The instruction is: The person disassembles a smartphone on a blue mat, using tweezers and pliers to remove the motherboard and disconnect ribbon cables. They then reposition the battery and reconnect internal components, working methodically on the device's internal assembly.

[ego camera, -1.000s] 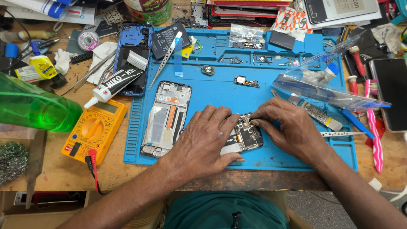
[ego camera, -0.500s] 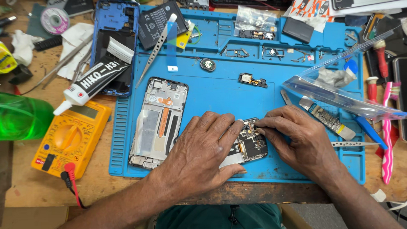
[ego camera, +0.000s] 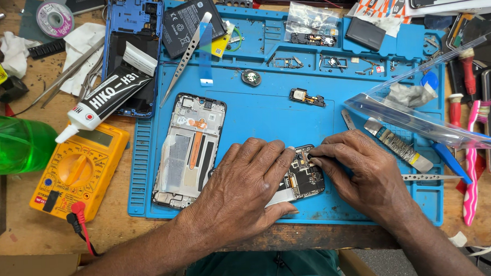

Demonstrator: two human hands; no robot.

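Circuit board (ego camera: 305, 176), dark and small, is pinned flat on the blue mat (ego camera: 266, 121) near the desk's front edge. It is pressed under the left hand (ego camera: 242, 195), fingers spread, while the right hand (ego camera: 366, 177) pinches at its top edge.

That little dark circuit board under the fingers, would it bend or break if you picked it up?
The circuit board looks thin and flat, so it is probably light and fairly stiff. Its small exposed parts suggest it is fragile. Lying flat on the blue mat between the left hand and the right hand, it should slide, not roll.
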